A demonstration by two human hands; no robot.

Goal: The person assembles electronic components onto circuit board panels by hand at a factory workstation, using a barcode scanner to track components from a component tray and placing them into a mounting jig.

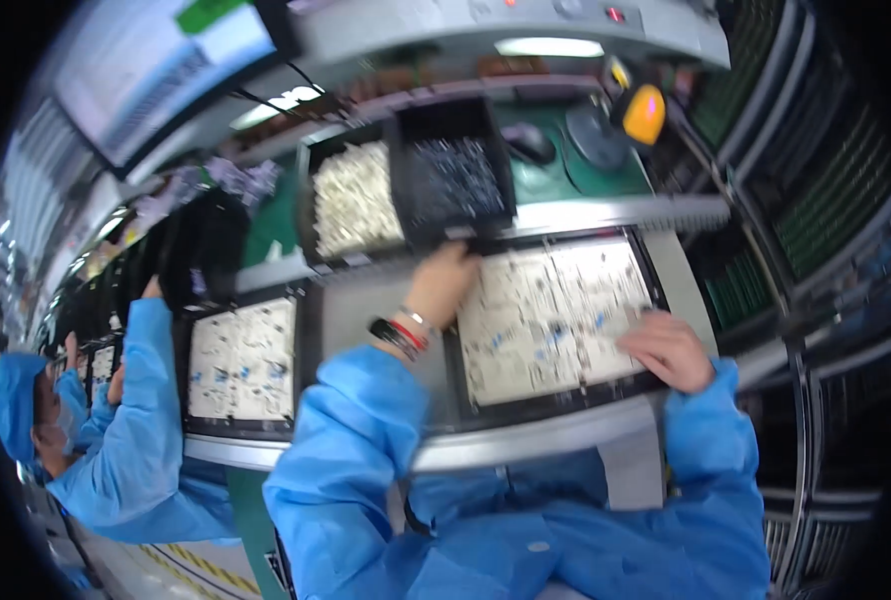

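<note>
A white circuit board (522, 300), dotted with small dark and blue parts, lies in a dark frame (526, 408) in front of me. My left hand (441, 284), with a red and a dark band at its wrist, is at the frame's far left corner, just below a black bin (509, 190) of dark small parts. Its fingertips are blurred, so what they touch or hold is unclear. Over the board's right edge, my right hand (671, 350) has its fingers stretched out to the left, with nothing visible in them.
Beside the dark parts stands a bin of white connector-like parts (356, 200). A computer mouse (529, 143) and an orange-headed scanner on a stand (644, 114) are behind. A blue-sleeved co-worker (126, 430) sits left by another board (243, 360). Racks (836, 170) line the right.
</note>
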